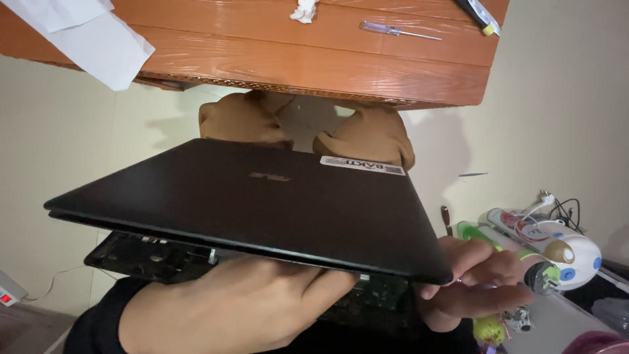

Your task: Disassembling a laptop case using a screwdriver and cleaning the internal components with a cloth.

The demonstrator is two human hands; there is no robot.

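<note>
cream floor (78,151) fills the left and right of the frame; orange-brown wooden table (314,59) spans the top edge, seen from above and tilted.

on table: white paper sheets (85,39) upper left, hanging over the edge; small crumpled white scrap (304,10) top centre; clear-handled screwdriver (392,30) just right of the scrap; dark tool with a yellow tip (483,18) at the upper right corner, partly cut off.

below the table edge: two knees in tan cloth (308,131), partly hidden behind the laptop.

black laptop (262,203) sits centre frame, held in the air, lid closed or nearly so, lying roughly flat and tilted down to the left. white rectangular sticker (362,166) on its lid near the upper right. beneath it, lower left, a dark open base part (141,255) shows with inner parts exposed; a strip of green board (383,292) visible lower centre.

left hand (236,308): bottom centre, under the laptop's near edge, fingers curled up against the underside, supporting it. dark sleeve at the wrist.

right hand (481,278): lower right, gripping the laptop's near right corner, thumb on top, fingers below.

lower right clutter: white egg-shaped toy (563,255) with coloured spots, green plastic piece (475,234), white plug and cables (550,203) behind. far lower left: power strip with a red switch (8,296).
</note>
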